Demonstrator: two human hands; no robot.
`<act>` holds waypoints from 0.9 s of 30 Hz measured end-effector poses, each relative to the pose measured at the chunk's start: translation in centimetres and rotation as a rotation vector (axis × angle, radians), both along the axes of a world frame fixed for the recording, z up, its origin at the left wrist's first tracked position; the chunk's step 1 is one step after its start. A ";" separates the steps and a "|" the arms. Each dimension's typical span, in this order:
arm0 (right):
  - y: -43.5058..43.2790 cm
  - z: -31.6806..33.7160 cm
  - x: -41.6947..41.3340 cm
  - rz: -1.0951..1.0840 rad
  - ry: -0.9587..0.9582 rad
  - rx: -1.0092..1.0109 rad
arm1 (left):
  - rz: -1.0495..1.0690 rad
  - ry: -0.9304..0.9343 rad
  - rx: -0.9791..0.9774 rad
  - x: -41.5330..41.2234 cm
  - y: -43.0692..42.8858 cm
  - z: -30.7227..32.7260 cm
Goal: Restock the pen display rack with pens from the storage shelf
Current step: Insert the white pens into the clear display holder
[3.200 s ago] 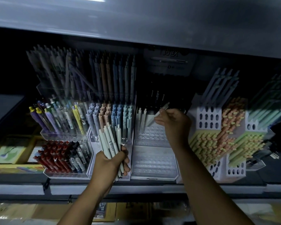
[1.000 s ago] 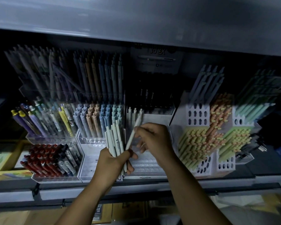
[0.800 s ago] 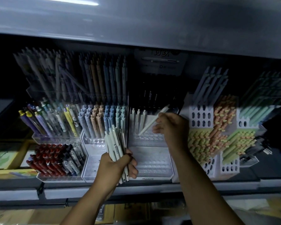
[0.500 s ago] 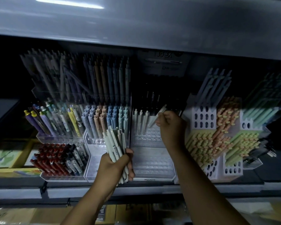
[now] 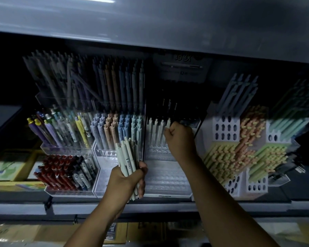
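My left hand [image 5: 128, 177] grips a bundle of pale white pens [image 5: 127, 155], held upright in front of the display. My right hand [image 5: 179, 138] pinches a single white pen [image 5: 168, 123] and holds it upright at the back row of the clear pen display rack [image 5: 166, 177]. That pen stands beside three other white pens [image 5: 155, 129] in the same row. The rack's lower rows of holes show no pens. The pinched pen's lower part is hidden behind my fingers.
Left of the rack stand clear holders of pastel pens [image 5: 114, 131], mixed coloured pens [image 5: 61, 129] and red pens [image 5: 61, 173]. White perforated blocks with yellow, orange and green pens [image 5: 239, 150] fill the right. A grey shelf [image 5: 150, 24] overhangs above; cardboard boxes [image 5: 43, 232] lie below.
My right hand took one pen from the bundle, carried it up to the rack's back row and turned it from slanted to upright there. My left hand kept its hold on the bundle.
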State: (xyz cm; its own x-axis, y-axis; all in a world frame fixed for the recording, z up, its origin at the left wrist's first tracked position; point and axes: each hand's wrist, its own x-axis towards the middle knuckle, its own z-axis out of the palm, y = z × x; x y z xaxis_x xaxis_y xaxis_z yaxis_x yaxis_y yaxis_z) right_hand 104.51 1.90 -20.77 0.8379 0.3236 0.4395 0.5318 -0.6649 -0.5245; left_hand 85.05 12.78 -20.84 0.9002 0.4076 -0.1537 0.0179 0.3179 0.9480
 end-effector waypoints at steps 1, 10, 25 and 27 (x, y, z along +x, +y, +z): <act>0.0 0.0 -0.1 -0.006 -0.002 -0.002 | 0.000 0.000 0.003 0.0 0.0 0.0; 0.4 0.0 -1.2 -0.025 0.043 -0.033 | 0.007 0.020 0.009 0.0 -0.2 -0.6; -0.7 -0.8 -2.2 -0.035 0.241 0.091 | -0.001 0.032 0.062 0.1 -0.2 -0.3; -1.0 0.1 -3.8 0.042 0.371 0.191 | -0.008 0.028 0.057 0.2 -0.2 -0.2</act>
